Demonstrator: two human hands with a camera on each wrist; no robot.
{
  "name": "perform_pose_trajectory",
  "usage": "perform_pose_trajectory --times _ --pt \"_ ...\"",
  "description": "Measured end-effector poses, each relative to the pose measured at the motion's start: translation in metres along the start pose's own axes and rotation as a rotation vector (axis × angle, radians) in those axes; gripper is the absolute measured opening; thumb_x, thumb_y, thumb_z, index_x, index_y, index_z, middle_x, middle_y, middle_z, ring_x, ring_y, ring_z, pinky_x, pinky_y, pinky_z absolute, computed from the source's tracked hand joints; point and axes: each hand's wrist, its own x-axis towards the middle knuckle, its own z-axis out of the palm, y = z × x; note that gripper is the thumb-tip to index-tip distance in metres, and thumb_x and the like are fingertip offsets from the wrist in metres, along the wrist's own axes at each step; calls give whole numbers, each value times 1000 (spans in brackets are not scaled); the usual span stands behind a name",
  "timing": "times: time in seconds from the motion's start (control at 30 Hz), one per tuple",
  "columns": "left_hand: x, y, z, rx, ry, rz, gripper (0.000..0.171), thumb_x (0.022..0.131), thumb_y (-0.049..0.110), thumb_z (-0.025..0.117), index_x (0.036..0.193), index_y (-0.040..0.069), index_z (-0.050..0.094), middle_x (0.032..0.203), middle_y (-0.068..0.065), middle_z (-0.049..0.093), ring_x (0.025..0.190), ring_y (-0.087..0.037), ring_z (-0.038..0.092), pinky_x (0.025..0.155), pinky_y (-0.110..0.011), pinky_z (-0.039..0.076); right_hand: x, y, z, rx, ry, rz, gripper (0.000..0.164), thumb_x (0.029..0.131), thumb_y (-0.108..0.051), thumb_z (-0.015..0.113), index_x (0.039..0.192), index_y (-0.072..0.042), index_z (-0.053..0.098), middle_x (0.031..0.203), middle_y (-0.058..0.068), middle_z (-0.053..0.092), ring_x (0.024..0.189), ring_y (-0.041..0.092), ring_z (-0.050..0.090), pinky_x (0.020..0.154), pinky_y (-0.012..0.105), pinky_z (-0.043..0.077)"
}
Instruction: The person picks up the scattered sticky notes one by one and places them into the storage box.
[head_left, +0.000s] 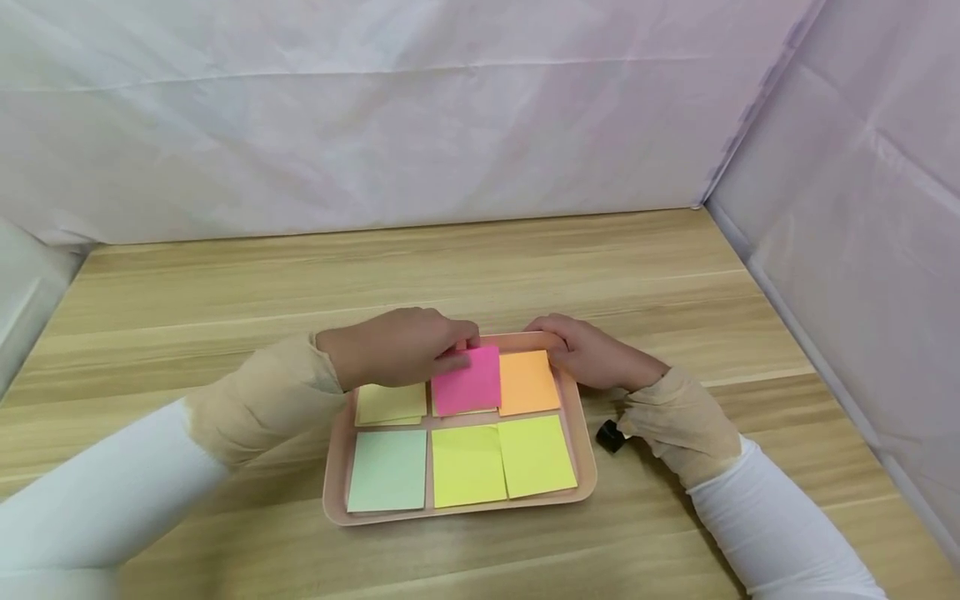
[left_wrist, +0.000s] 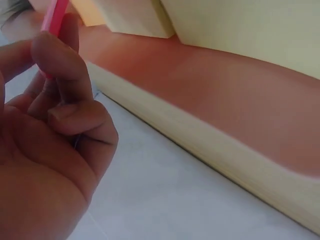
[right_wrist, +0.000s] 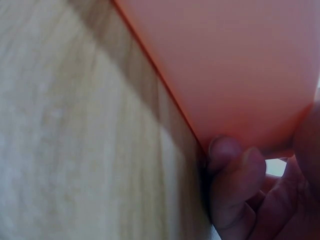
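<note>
In the head view a shallow pink tray [head_left: 588, 475] holds sticky notes in two rows. My left hand [head_left: 393, 346] pinches a pink sticky note pad [head_left: 472, 387] over the back row's middle; its edge [left_wrist: 54, 19] shows between the fingers in the left wrist view. Pale yellow notes [head_left: 390, 402] lie left of it, orange notes [head_left: 528, 383] right. Along the front are pale green notes [head_left: 387, 471] and two bright yellow ones, middle [head_left: 468, 467] and right [head_left: 536, 457]. My right hand [head_left: 600, 354] grips the tray's far right corner, fingers curled at its wall in the right wrist view.
The tray rests on a wood-grain table [head_left: 247, 292]. White cloth [head_left: 360, 150] hangs along the back edge, and another pale sheet [head_left: 870, 250] stands at the right. A small black object [head_left: 611, 435] is by my right wrist, beside the tray.
</note>
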Motion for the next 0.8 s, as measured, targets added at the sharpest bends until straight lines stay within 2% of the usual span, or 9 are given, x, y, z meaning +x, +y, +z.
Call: perform_pose_trajectory --times 0.1,0.33,0.57,0.67,0.8 --pt "2 0 6 89 10 5 15 90 29 64 96 19 54 59 7 43 53 -7 39 53 -25 37 -1 0 0 6 -1 4 32 96 -2 42 115 -22 58 107 1 56 97 19 53 83 36 46" --pt "4 0 14 278 92 14 28 84 31 71 103 15 58 63 8 49 56 -9 46 53 -28 40 -2 0 0 -1 -4 9 33 96 -1 42 115 -22 58 108 0 56 99 19 53 84 36 45" --pt "4 2 17 379 143 21 30 82 33 72 101 13 61 67 5 55 56 -10 50 51 -30 43 -3 0 0 2 -1 14 33 96 -1 42 115 -22 58 107 0 56 98 19 53 83 36 46" --pt "2 1 13 376 140 -1 26 84 33 70 98 14 58 66 5 55 56 -10 50 51 -29 43 -3 0 0 4 -7 7 33 96 -1 41 116 -22 57 108 0 56 99 19 53 83 36 46" --pt "-3 -1 4 250 104 -48 18 89 28 64 98 17 53 63 7 50 56 -10 46 53 -29 40 -3 2 0 1 -6 -5 35 95 0 40 116 -23 57 109 0 56 99 19 54 83 36 46"
